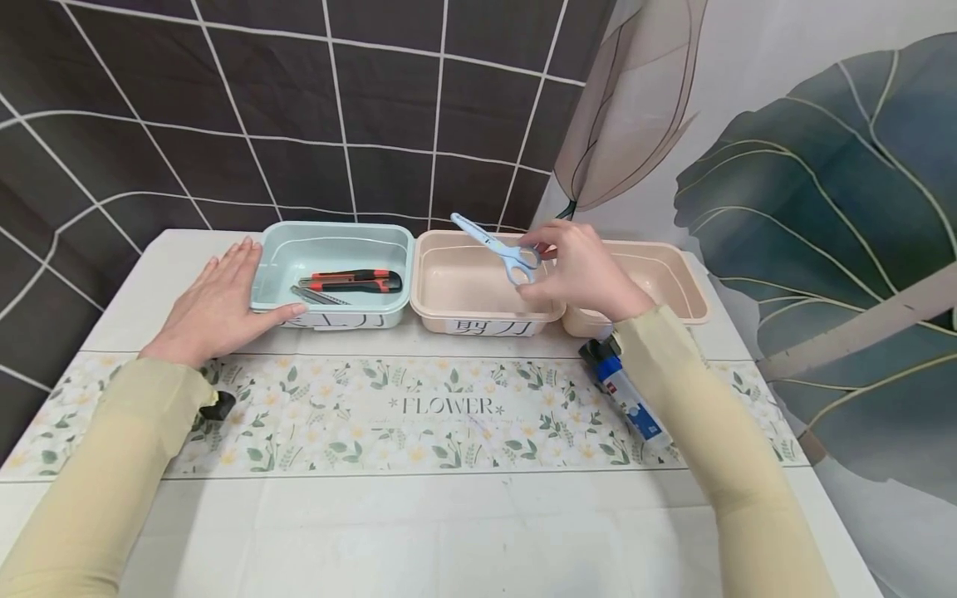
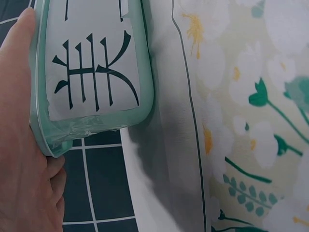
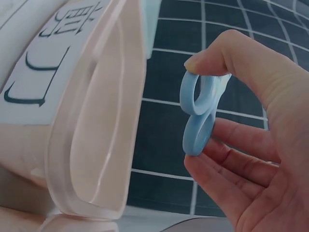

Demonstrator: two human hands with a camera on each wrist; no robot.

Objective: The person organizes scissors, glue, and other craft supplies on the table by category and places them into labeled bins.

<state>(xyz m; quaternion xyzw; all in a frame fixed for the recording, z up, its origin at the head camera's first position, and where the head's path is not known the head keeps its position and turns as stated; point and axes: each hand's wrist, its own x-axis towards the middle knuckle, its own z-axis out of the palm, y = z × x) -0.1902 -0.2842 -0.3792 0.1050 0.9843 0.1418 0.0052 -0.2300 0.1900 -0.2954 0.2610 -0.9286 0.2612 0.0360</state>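
Pale yellow sleeves (image 1: 748, 498) reach forward from the bottom corners over a white surface (image 1: 419, 531), which has a flowered band (image 1: 299, 415) printed with the word FLOWER. Three shallow plastic bins stand side by side in a row near the far edge: a light blue bin (image 1: 329, 249) on the left, a pink middle bin (image 1: 449, 282), and a pink right bin (image 1: 676, 286) partly covered by an arm. At the left, one of the two hands, the left hand (image 1: 217, 307), is open and laid against the blue bin, fingers straight along its outer side and thumb on the front corner of the rim. The right hand (image 1: 583, 270) pinches a pair of light blue scissors (image 1: 478, 230) by the finger loops, between thumb and fingertips. The scissors are above the middle bin, blades aimed up and toward the far left. Inside the blue bin lie red-and-black utility knives (image 1: 359, 286) with a grey metal knife (image 1: 320, 296) just in front. White labels with large dark Chinese characters show on the fronts of the blue and middle bins. A blue-and-white tube (image 1: 631, 403) rests on the surface beside the right sleeve. Behind everything, a dark wall (image 1: 389, 100) carries white grid lines.
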